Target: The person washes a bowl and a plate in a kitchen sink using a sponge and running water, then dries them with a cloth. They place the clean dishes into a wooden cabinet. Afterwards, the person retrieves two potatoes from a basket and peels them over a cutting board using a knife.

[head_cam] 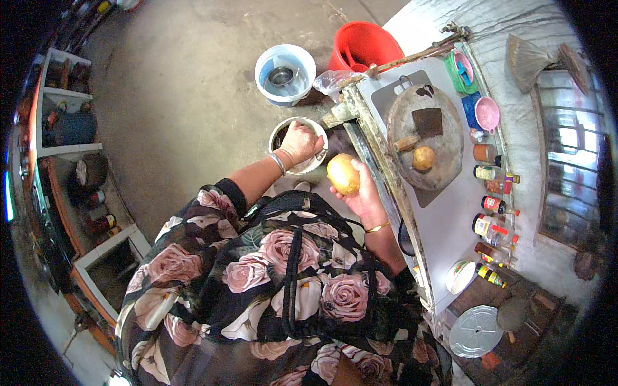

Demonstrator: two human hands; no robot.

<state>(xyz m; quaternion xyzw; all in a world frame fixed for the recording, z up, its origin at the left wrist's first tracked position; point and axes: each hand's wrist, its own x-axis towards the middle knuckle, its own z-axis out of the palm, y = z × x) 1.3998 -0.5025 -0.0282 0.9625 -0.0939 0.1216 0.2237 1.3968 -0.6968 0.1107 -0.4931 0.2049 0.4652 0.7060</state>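
A yellowish potato point(343, 174) rests in my right hand point(364, 195), with the fingers wrapped around its lower side. My left hand point(300, 143) is curled over a white bucket point(309, 170) standing on the floor. Whether its fingers hold a small thing is hidden from this angle. To my right, a round wooden chopping board point(437, 169) lies on the counter point(451, 231). On the board are a second potato point(423, 158) and a cleaver with a dark blade point(428, 122) and a wooden handle point(407, 143).
A pale bucket point(258, 77) holding a metal bowl point(280, 75) and a red bucket point(340, 48) stand beyond my hands. Several sauce bottles point(487, 227) line the wall, near a white bowl point(460, 277). The counter's rough edge point(403, 212) runs beside my right arm.
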